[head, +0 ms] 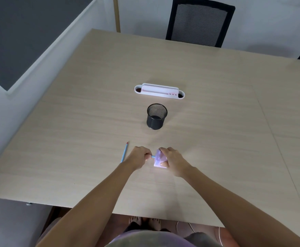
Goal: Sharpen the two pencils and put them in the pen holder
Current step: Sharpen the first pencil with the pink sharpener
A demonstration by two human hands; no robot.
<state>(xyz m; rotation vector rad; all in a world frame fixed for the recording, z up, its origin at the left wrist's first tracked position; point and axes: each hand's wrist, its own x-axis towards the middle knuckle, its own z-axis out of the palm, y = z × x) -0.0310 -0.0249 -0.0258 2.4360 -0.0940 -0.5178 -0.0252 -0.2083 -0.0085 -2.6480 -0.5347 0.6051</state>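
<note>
Pale wood table; lilac sharpener, short blue pencil stub.

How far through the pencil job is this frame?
Nothing is finished: the pen holder looks empty. In hand: the left hand pushes one pencil into the sharpener, which the right hand steadies. The other pencil lies on the table; whether it is sharpened is unclear. Left: placing both in the holder.

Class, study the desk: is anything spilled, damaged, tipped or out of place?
Nothing stands out. The mesh pen holder stands upright, a blue pencil lies flat, and both hands work another pencil into the sharpener. No shavings are visible.
</note>
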